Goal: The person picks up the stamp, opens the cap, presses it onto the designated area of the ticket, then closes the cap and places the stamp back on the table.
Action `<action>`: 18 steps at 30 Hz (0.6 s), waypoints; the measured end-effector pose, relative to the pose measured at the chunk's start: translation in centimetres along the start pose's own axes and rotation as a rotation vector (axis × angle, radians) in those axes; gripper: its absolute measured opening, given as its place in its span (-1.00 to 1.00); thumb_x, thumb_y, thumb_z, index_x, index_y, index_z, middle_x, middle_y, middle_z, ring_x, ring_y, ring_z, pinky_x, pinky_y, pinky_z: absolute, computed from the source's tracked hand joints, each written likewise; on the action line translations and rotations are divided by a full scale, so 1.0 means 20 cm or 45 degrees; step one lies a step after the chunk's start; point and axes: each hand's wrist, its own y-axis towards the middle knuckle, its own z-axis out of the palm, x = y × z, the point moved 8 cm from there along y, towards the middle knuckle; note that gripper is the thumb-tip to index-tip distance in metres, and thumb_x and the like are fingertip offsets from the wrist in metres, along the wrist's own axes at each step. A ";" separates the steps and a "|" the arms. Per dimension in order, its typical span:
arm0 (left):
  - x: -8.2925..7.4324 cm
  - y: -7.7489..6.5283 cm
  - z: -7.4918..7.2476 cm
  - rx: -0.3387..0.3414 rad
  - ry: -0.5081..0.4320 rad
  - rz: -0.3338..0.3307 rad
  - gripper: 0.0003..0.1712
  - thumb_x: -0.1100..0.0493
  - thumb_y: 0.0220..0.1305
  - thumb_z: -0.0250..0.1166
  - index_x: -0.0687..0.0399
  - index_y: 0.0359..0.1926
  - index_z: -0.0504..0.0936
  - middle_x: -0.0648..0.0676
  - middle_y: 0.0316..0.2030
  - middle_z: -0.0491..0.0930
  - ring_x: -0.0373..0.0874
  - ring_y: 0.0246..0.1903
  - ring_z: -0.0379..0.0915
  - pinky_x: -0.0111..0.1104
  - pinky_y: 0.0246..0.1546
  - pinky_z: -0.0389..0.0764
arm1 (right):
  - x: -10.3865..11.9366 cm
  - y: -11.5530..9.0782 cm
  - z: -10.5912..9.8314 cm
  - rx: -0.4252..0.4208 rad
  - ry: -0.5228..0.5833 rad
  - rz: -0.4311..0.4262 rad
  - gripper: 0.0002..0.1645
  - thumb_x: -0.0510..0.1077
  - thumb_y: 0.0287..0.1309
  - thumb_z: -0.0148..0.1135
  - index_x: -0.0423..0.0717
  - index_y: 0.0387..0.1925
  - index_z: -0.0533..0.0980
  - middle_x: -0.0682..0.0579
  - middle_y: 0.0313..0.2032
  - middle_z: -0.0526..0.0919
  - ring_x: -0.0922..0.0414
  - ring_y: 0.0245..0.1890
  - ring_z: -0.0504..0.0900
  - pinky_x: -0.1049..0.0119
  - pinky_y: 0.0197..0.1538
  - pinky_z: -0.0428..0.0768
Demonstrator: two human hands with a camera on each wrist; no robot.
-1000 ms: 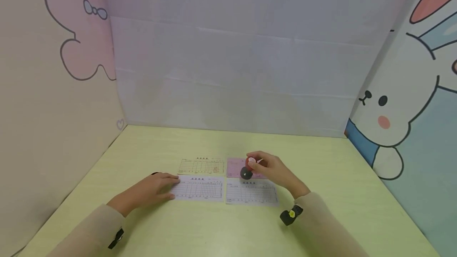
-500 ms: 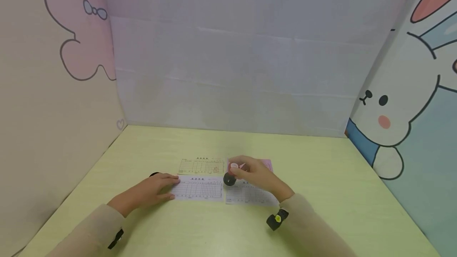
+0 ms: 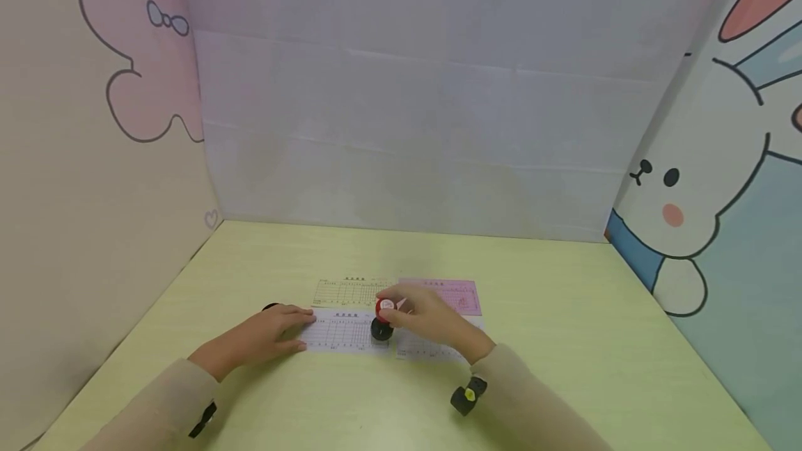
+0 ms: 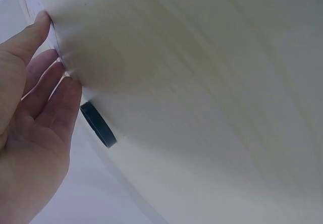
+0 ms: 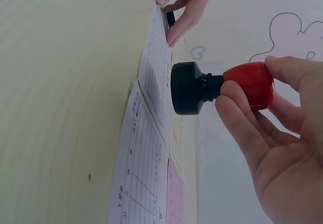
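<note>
My right hand (image 3: 426, 315) pinches the red handle of a round stamp (image 5: 185, 89), whose black base faces down over the right part of the left white form (image 3: 338, 333). In the right wrist view a gap shows between the base and the paper. My left hand (image 3: 269, 336) rests with fingertips and thumb at that form's left edge, fingers fairly straight. Behind the left fingers lies a black round cap (image 4: 98, 124) on the table. The right white form (image 5: 139, 158) is partly covered by my right hand in the head view.
Farther back lie a yellow form (image 3: 344, 292) and a pink form (image 3: 465, 298) bearing a red stamp mark. The pale table (image 3: 351, 402) meets a white sheet (image 3: 401, 124) at the back and cartoon-printed walls at both sides.
My right hand has carried the stamp left and nearer, from over the pink form to over the left white form, uncovering the pink form. My left hand has stayed in place.
</note>
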 end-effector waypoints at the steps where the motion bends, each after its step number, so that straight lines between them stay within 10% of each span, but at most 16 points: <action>1: 0.00 0.00 0.00 -0.001 0.000 -0.001 -0.38 -0.05 0.32 0.37 0.26 0.25 0.56 0.22 0.24 0.51 0.25 0.22 0.39 0.12 0.20 0.41 | 0.00 0.00 0.01 -0.001 -0.003 -0.006 -0.59 0.05 0.38 0.25 0.02 0.17 0.59 0.19 -0.09 0.62 0.21 -0.27 0.66 0.32 -0.22 0.62; 18: -0.01 0.00 -0.01 -0.022 -0.003 0.012 -0.39 -0.02 0.33 0.36 0.28 0.24 0.56 0.24 0.23 0.51 0.26 0.21 0.39 0.12 0.20 0.41 | -0.01 0.03 0.09 -0.004 -0.028 0.016 -0.55 0.06 0.37 0.27 -0.10 0.15 0.59 0.17 -0.12 0.63 0.26 -0.31 0.63 0.36 -0.27 0.61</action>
